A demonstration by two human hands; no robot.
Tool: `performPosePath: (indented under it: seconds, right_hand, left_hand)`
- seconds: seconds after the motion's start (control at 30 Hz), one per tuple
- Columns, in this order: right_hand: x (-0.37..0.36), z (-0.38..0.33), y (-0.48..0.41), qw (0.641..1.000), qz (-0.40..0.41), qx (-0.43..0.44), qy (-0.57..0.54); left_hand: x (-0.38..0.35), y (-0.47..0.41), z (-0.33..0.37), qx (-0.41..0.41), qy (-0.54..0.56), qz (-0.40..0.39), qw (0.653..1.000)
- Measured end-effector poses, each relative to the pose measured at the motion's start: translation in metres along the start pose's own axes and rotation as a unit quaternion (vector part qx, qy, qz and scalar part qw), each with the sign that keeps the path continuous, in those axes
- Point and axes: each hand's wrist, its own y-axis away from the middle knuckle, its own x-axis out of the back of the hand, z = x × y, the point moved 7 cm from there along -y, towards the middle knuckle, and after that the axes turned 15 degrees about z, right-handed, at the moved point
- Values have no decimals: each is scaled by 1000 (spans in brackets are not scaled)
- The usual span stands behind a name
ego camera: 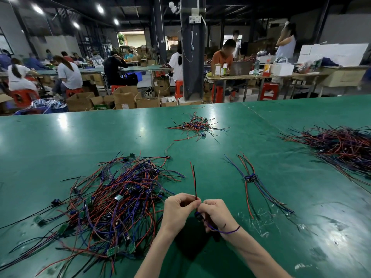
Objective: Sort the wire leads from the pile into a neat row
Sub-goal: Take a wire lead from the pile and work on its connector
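Note:
A big tangled pile of red, black and blue wire leads (pixel 118 199) with small green boards lies on the green table at my left. My left hand (pixel 178 209) and my right hand (pixel 216 214) meet in front of me and together pinch one wire lead (pixel 194 181). Its red and black wires stand upward from my fingers, and its blue wires loop under my right wrist. To the right lies a short row of straightened leads (pixel 253 178), side by side, apart from both hands.
A smaller loose heap of leads (pixel 195 126) lies farther back at the centre. A large heap (pixel 341 146) spreads at the right edge. The green table (pixel 60 141) ends at its far edge, with cardboard boxes, stools and seated people beyond.

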Motion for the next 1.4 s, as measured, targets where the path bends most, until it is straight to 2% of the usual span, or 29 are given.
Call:
performPosePath:
  seconds: [0.1, 0.23, 0.37, 0.67, 0.77, 0.87, 1.03, 1.13, 1.23, 1.4]
  right_hand:
    - [-1, -1, 0, 1000, 3, 14, -2]
    - [-3, -11, 2, 998, -18, 67, 4]
    - [-9, -12, 11, 993, -47, 101, 41]
    - [-16, -17, 26, 985, -114, 119, 56]
    - [-16, -18, 26, 985, -115, 118, 53]
    - [-14, -19, 24, 986, -107, 118, 52]
    - [-8, -15, 16, 987, -96, 112, 62]
    - [-5, -12, 11, 988, -85, 109, 75]
    - [-5, -10, 8, 988, -89, 107, 74]
    - [-6, -8, 8, 987, -97, 106, 75]
  left_hand:
    - [1, -2, -1, 1, 7, 14, 1000]
    - [5, -3, -9, 72, 57, 53, 994]
    - [20, -10, -18, 101, 65, 112, 986]
    - [65, -24, -14, 37, -18, 244, 969]
    - [69, -24, -8, 13, -27, 272, 962]
    - [69, -26, -12, 49, 11, 275, 960]
    - [62, -26, -23, 169, 162, 248, 940]
    - [54, -25, -27, 245, 259, 216, 909]
    - [47, -22, -30, 317, 310, 188, 876]
    - [38, -20, -35, 375, 395, 146, 826]
